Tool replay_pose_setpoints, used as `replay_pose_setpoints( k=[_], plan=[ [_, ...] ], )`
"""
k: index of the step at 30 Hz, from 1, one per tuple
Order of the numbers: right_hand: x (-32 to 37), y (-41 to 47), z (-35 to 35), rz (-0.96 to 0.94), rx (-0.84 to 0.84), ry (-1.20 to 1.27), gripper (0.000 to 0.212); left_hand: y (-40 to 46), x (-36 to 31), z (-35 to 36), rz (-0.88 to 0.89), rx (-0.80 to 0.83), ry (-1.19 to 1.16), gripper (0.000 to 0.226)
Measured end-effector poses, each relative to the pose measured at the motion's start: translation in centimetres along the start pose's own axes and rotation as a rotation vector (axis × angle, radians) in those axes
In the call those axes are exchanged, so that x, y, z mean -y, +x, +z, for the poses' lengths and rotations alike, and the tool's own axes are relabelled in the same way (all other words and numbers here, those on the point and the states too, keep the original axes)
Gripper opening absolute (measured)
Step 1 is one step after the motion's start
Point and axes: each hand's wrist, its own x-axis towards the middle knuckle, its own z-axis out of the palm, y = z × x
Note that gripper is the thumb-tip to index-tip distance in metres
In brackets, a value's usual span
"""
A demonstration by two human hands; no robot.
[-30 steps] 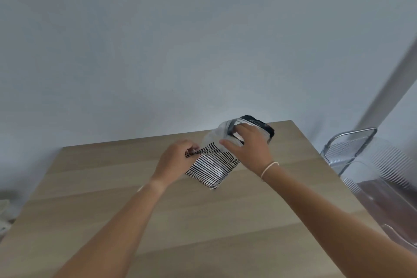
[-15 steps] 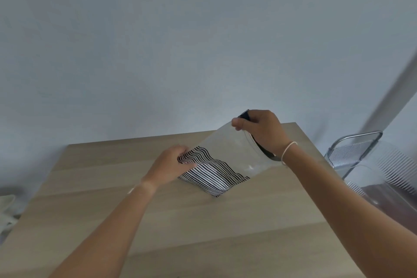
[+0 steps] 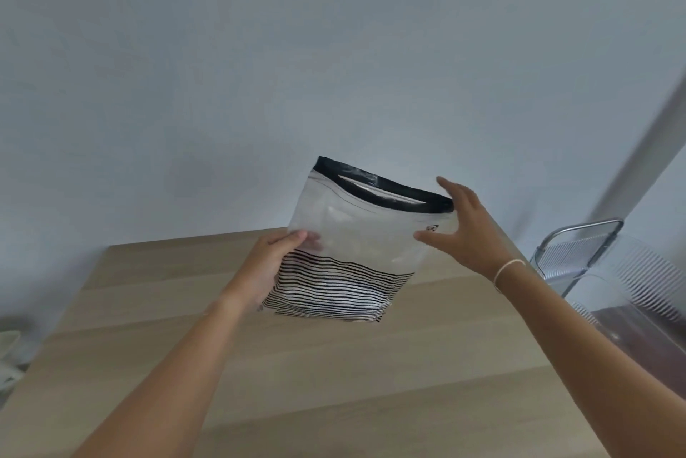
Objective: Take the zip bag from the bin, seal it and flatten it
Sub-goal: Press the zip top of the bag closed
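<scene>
While I hold things up over the table, status near to far:
table [image 3: 297, 383]: wood top, under both my forearms.
left hand [image 3: 269, 266]: at 9 o'clock of the zip bag, thumb and fingers clamped on its left edge.
zip bag [image 3: 356, 249]: held upright off the table, striped lower half, clear upper half, black top band gaping.
right hand [image 3: 464, 231]: at 3 o'clock, fingers spread, touching the bag's top right corner.
bin [image 3: 631, 294]: clear plastic, at 3 o'clock past the table edge.
</scene>
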Motion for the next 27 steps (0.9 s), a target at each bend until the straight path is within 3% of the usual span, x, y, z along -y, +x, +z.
replay_pose_setpoints(
  k=[2,4,6,9,15,20,27],
  plan=[
    [-1.0,-0.2,0.9,0.167,0.025,0.408,0.074,-0.1,-0.2,0.0,-0.023,0.032,-0.076,0.024],
    [-1.6,-0.2,2.1,0.273,0.150,0.743,0.042,0.0,-0.2,0.2,-0.038,0.046,-0.095,0.023],
    [-2.2,0.0,3.2,0.312,0.202,0.862,0.021,0.0,-0.3,0.4,-0.045,0.038,-0.091,0.023],
    [-2.4,0.4,4.0,0.326,0.114,1.029,0.004,0.0,-0.9,-0.1,0.003,0.023,-0.085,0.025],
    [-1.5,1.2,3.4,0.239,0.076,1.034,0.016,0.8,-2.1,-0.3,0.101,-0.070,0.068,0.029],
    [-1.8,1.3,2.2,0.181,0.072,0.988,0.021,0.8,-2.3,-0.9,0.100,-0.108,0.029,0.022],
    [-1.8,1.2,1.9,0.255,0.151,1.104,0.016,0.9,-2.9,-0.9,0.043,-0.095,-0.166,0.019]
  ],
)
